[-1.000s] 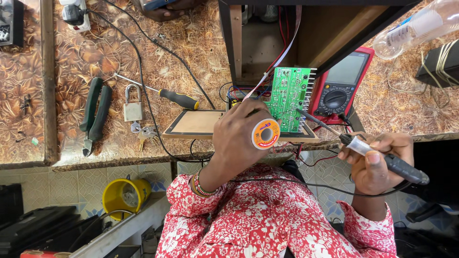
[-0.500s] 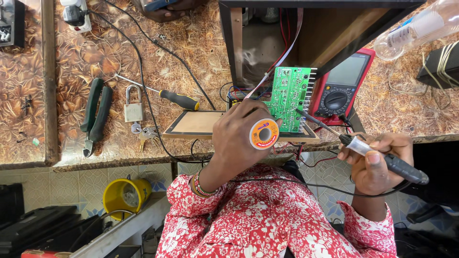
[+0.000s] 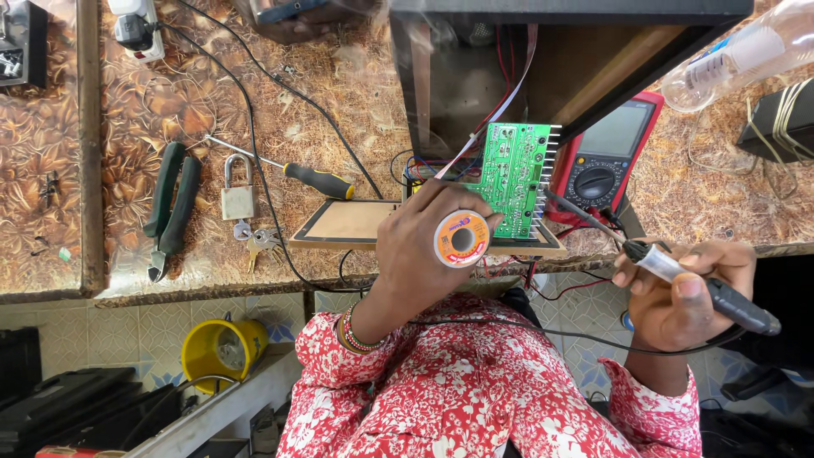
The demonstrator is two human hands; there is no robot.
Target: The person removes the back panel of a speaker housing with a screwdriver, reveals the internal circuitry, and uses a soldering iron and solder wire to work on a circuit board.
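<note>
My left hand point(image 3: 421, 246) grips a small orange spool of solder wire point(image 3: 461, 238), held over the near edge of a flat wooden board point(image 3: 348, 223). A green circuit board point(image 3: 514, 174) stands tilted just behind the spool, with a ribbon of wires running up from it. My right hand point(image 3: 678, 293) holds a soldering iron point(image 3: 704, 285) by its black handle, its thin metal tip point(image 3: 585, 219) pointing left toward the circuit board's lower right corner. A red multimeter point(image 3: 609, 153) lies behind the iron's tip.
Green-handled pliers point(image 3: 170, 208), a padlock with keys point(image 3: 238, 203) and a screwdriver point(image 3: 314, 178) lie on the brown patterned bench to the left. A dark open cabinet point(image 3: 475, 76) stands behind the circuit board. A clear plastic bottle point(image 3: 746, 51) lies top right. A yellow cup point(image 3: 222, 348) sits below.
</note>
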